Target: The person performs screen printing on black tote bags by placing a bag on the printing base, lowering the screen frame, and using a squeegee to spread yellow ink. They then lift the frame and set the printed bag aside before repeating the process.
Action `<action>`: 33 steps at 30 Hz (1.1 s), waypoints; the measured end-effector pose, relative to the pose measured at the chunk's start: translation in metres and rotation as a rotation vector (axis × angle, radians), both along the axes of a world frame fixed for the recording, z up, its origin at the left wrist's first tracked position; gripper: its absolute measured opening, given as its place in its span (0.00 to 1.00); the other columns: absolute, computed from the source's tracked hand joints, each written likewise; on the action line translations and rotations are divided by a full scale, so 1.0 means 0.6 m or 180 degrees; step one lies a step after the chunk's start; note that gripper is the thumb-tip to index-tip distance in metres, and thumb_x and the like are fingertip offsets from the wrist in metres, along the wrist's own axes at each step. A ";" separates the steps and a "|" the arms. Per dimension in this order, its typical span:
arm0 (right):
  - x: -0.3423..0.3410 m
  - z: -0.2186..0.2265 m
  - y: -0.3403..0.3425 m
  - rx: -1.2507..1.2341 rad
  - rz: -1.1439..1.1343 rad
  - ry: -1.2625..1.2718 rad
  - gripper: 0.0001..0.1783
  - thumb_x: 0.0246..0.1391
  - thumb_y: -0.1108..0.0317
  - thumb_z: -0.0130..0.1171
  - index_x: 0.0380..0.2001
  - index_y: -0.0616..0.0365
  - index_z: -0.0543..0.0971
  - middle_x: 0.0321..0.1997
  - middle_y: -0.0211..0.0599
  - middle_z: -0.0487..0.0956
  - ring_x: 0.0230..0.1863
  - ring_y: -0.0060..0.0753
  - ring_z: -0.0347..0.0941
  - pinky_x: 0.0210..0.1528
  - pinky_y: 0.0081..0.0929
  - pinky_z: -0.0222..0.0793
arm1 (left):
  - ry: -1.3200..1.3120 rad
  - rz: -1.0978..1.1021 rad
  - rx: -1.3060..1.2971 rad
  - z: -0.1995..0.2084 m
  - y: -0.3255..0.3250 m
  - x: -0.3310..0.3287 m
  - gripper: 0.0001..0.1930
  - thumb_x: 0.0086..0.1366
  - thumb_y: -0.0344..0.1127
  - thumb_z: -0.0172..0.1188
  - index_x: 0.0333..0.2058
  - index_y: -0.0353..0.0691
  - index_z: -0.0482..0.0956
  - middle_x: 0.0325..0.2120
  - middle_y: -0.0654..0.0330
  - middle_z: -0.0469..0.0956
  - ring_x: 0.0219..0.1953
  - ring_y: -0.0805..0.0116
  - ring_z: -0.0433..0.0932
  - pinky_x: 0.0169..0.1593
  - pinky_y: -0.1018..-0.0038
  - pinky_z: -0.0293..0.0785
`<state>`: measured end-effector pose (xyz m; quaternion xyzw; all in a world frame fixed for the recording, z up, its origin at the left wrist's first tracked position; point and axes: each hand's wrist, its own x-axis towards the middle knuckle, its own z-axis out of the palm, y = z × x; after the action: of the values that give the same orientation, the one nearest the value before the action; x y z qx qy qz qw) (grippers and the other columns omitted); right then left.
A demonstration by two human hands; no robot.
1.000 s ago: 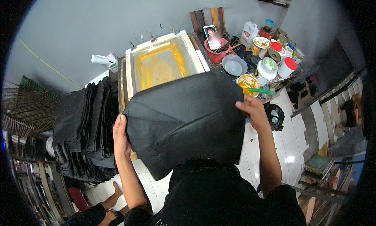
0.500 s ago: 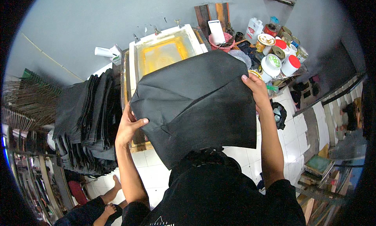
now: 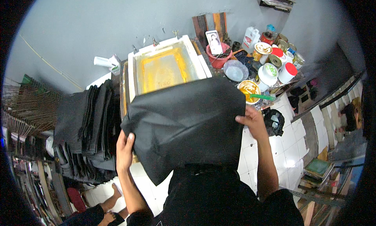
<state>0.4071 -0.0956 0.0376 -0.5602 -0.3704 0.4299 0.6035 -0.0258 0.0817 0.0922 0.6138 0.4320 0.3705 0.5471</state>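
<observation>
A creased black fabric sheet (image 3: 188,120) hangs between my two hands, in front of my chest. My left hand (image 3: 125,149) pinches its left edge, thumb on top and the other fingers behind. At the right edge my right hand (image 3: 254,122) grips it, thumb in front. The sheet's top edge covers the near part of a white-framed printing screen (image 3: 132,77), whose mesh is stained yellow. Close beyond my right hand is a tub of yellow-orange paint (image 3: 247,87) with a green-handled tool (image 3: 263,97) in it.
A thick stack of black fabric sheets (image 3: 84,120) hangs at the left. Behind the paint stand a clear bowl (image 3: 235,70), a pink basket (image 3: 219,59) with a phone (image 3: 214,42), and several jars and cans (image 3: 268,74). Another person's leg (image 3: 111,200) shows at lower left.
Both hands have drawn the black sheet down toward me and slightly left. More of the printing screen, the clear bowl and the paint tub now shows.
</observation>
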 end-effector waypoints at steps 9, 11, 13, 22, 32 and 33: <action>-0.032 -0.032 -0.037 0.0183 -0.0541 0.0341 0.25 0.59 0.76 0.64 0.60 0.65 0.75 0.56 0.38 0.82 0.54 0.27 0.78 0.61 0.29 0.70 | 0.0536 0.0319 -0.0862 -0.069 -0.062 -0.089 0.17 0.61 0.24 0.69 0.48 0.35 0.77 0.39 0.67 0.79 0.38 0.79 0.75 0.46 0.79 0.72; -0.035 -0.035 -0.041 0.0272 -0.0636 0.0510 0.25 0.59 0.77 0.63 0.61 0.66 0.74 0.58 0.39 0.81 0.55 0.28 0.78 0.61 0.29 0.70 | -0.0530 0.0615 -0.0562 -0.054 -0.088 -0.031 0.18 0.63 0.26 0.66 0.51 0.40 0.72 0.35 0.70 0.74 0.35 0.80 0.72 0.44 0.80 0.70; -0.037 -0.031 -0.044 0.0345 -0.0734 0.0711 0.25 0.60 0.77 0.61 0.61 0.65 0.74 0.59 0.39 0.80 0.57 0.29 0.77 0.62 0.30 0.69 | -0.0451 0.0510 -0.0333 -0.106 -0.100 -0.050 0.27 0.57 0.26 0.73 0.51 0.43 0.67 0.37 0.69 0.73 0.42 0.76 0.73 0.50 0.75 0.69; -0.026 -0.080 -0.058 0.0425 -0.1001 0.0945 0.23 0.61 0.77 0.61 0.60 0.62 0.76 0.59 0.35 0.80 0.58 0.26 0.75 0.64 0.28 0.64 | -0.0287 0.0819 -0.0480 -0.133 -0.130 -0.011 0.14 0.60 0.27 0.72 0.37 0.42 0.72 0.34 0.70 0.69 0.37 0.78 0.68 0.45 0.78 0.67; -0.022 -0.090 -0.057 0.0345 -0.0973 0.1011 0.23 0.65 0.75 0.58 0.62 0.63 0.73 0.59 0.39 0.81 0.57 0.28 0.78 0.62 0.28 0.69 | -0.0614 0.0734 -0.0706 -0.142 -0.120 0.004 0.05 0.66 0.31 0.68 0.37 0.41 0.79 0.27 0.75 0.67 0.32 0.82 0.63 0.40 0.82 0.60; -0.021 -0.088 -0.056 0.0352 -0.0991 0.1087 0.22 0.65 0.75 0.58 0.62 0.62 0.73 0.58 0.38 0.81 0.56 0.28 0.78 0.62 0.28 0.69 | -0.0407 0.0590 -0.0733 -0.124 -0.120 0.009 0.06 0.66 0.31 0.68 0.37 0.41 0.79 0.27 0.75 0.67 0.32 0.82 0.63 0.41 0.82 0.60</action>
<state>0.3946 -0.1294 -0.0154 -0.4958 -0.1950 0.3992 0.7462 -0.0204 0.0096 0.0180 0.4798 0.4906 0.4058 0.6037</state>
